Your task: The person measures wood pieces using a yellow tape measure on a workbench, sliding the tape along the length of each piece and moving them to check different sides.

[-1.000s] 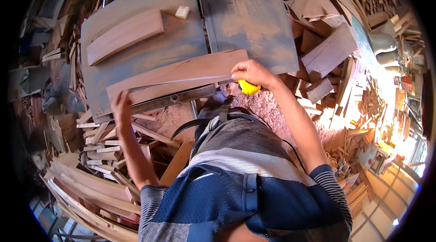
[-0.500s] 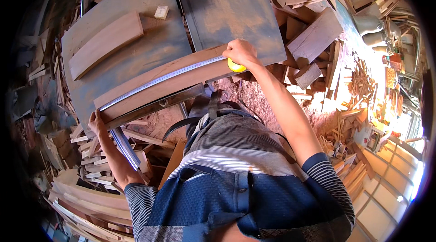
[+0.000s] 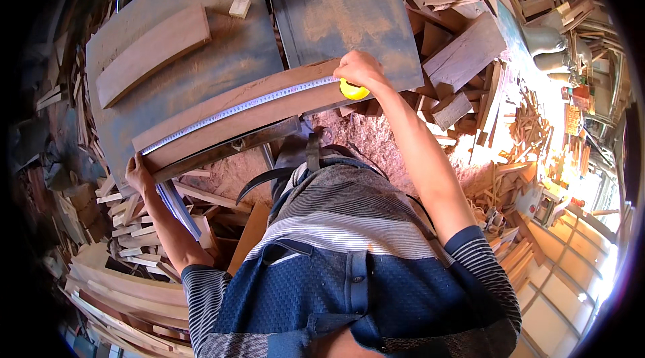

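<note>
Tape [image 3: 262, 100] runs in a straight white line along the board [image 3: 252, 119], which lies on the near edge of the table [image 3: 242, 52], out in front of the person's shirt [image 3: 329, 223]. Closest in, the shirt, blue above and striped below, fills the lower middle, with long planks [image 3: 127, 284] piled on the left. Past these come loose scraps [image 3: 138, 240] beneath the left forearm, and pinkish sawdust [image 3: 353, 139] over the floor between body and table. At the board's left end is the left hand [image 3: 138, 173], its grip nearly closed, fingers bent up beside the tape's end; whether it pinches the tape or the board, I cannot tell. At the other end the right hand [image 3: 361, 69] has its grip wrapped around the upper part of the yellow case [image 3: 354, 90], from which the tape comes out; the case sits over the board's right end. Farther back, the table shows two dusty grey panels split by a dark gap. On the left panel rest a curved piece [image 3: 154, 52], well apart from the tape, and a small block [image 3: 239, 7]. Beyond the table's right side, offcuts [image 3: 467, 55] lie heaped.
</note>
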Tool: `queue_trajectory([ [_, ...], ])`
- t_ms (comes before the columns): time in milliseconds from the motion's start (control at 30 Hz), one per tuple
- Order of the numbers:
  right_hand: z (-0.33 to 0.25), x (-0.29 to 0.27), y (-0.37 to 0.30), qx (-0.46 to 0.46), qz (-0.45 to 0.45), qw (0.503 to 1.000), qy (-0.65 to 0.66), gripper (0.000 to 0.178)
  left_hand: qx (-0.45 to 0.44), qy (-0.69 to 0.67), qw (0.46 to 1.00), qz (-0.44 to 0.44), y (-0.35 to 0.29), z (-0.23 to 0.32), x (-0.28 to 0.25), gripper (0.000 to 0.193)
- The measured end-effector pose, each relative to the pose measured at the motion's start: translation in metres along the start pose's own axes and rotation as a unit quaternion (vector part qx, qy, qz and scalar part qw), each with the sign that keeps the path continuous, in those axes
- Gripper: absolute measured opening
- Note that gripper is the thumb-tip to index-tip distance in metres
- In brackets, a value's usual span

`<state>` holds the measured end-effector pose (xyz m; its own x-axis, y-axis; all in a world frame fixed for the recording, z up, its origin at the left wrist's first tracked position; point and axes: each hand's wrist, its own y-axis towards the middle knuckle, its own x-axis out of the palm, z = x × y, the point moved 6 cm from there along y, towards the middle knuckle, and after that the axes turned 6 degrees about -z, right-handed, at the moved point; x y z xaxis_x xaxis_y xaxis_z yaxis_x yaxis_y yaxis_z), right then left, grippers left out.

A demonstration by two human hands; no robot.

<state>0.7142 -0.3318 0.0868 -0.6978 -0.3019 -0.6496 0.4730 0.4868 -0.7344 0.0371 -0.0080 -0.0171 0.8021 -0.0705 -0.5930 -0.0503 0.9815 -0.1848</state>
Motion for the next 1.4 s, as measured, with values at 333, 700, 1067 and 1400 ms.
queue_trajectory([
  [333,0.016,0.004,0.017,0.024,0.054,0.997,-0.055,0.026,-0.002,0.000,1.000,0.019,0.002,0.000,0.005,0.041],
  [700,0.011,0.007,-0.006,0.033,0.045,0.994,-0.091,0.022,-0.004,-0.025,1.000,-0.004,0.008,-0.006,0.008,0.038],
  [1067,0.043,0.089,-0.093,-0.133,-0.220,0.954,0.157,0.028,-0.046,-0.135,0.990,0.019,-0.022,0.054,-0.007,0.022],
  [1400,0.051,0.105,-0.118,-0.236,-0.216,0.920,0.226,0.075,0.363,0.232,0.841,-0.327,-0.240,0.259,0.196,0.071],
])
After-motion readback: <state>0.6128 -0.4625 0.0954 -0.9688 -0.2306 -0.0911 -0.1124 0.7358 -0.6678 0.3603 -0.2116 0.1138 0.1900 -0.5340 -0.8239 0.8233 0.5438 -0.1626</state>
